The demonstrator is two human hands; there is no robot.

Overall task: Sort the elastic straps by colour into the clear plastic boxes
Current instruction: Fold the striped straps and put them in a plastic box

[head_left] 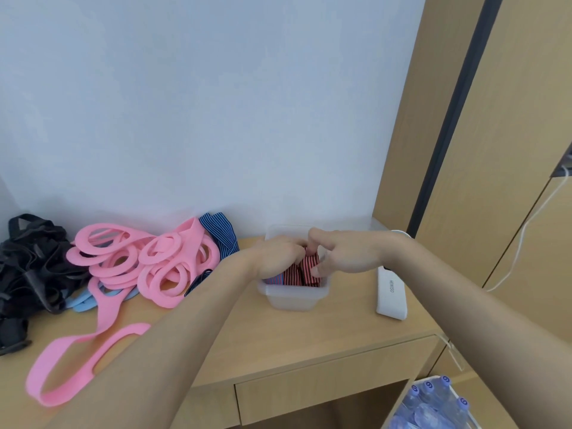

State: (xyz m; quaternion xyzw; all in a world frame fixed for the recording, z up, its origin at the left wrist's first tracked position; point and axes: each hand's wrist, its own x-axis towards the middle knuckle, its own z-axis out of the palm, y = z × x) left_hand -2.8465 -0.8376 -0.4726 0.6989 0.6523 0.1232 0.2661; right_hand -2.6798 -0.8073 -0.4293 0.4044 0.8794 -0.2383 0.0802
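A clear plastic box stands on the wooden desk near the wall. Inside it lie red-and-black striped elastic straps, with a bit of blue striped strap at the box's left side. My left hand reaches into the box from the left, fingers curled down onto the red striped straps. My right hand comes in from the right and pinches the same straps at the box's far side. A pile of pink straps lies to the left, with light blue straps under it, black straps at the far left and a blue striped strap by the wall.
A white case lies on the desk right of the box. A wooden cabinet rises at the right, with a white cable hanging beside it. Below the desk's drawer, water bottles stand at the lower right.
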